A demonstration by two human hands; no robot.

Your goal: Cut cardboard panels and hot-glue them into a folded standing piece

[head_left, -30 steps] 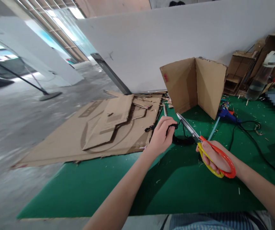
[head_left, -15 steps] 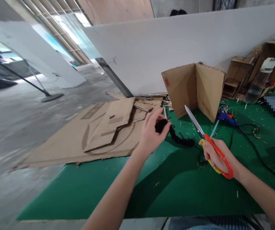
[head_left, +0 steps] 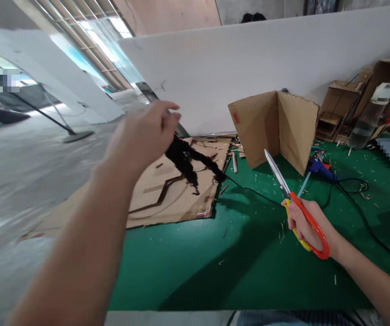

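My left hand (head_left: 143, 136) is raised over the cardboard on the left, its fingers closed on a bundle of black yarn (head_left: 183, 160). The bundle hangs below the fingers in two loose tails. A single black strand (head_left: 249, 188) runs from one tail down to the right, toward my right hand (head_left: 308, 222). In that hand I hold scissors (head_left: 288, 192) with red and yellow handles, blades together, pointing up and away. Part of the grip on the yarn is hidden behind the back of my left hand.
Flat cardboard sheets (head_left: 154, 197) lie on the green table (head_left: 181, 271). A folded cardboard panel (head_left: 259, 122) stands upright behind the scissors. To the right are a blue glue gun (head_left: 320, 167) with its cord, a water bottle (head_left: 368, 120) and cardboard boxes (head_left: 339, 104). Scraps litter the tabletop.
My left hand has moved left and up with the black yarn, which now hangs down and draws out a strand. My right hand and the scissors have barely moved.
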